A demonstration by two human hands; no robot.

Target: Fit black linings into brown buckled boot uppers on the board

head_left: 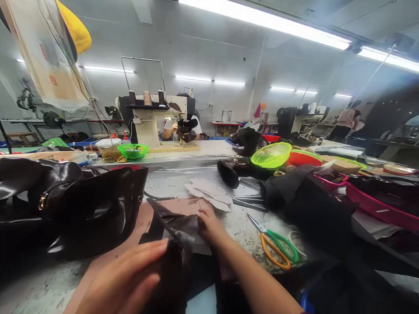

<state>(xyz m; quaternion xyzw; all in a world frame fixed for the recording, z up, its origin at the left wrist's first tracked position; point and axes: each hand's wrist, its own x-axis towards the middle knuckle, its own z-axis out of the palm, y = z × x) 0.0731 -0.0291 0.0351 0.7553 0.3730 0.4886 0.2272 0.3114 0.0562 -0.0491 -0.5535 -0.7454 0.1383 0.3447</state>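
Observation:
A dark brown, glossy leather piece (183, 226), which looks like part of a boot, stands in front of me on a brownish board (193, 205). My right hand (209, 222) is closed around its far right edge, with the fingertips partly hidden. My left hand (127, 270) is open beside its near left side, fingers stretched out and thumb apart, slightly blurred. I cannot tell whether those fingers touch the leather. Scissors (275, 244) with one orange and one green handle lie to the right of my right forearm.
Glossy dark boot uppers (94, 209) are heaped at the left. White paper scraps (209, 194) lie beyond the board. A lime-green basket (271, 155), dark material and a pink tray (379, 207) crowd the right. Across the bench, a person sits behind a sewing machine (147, 126).

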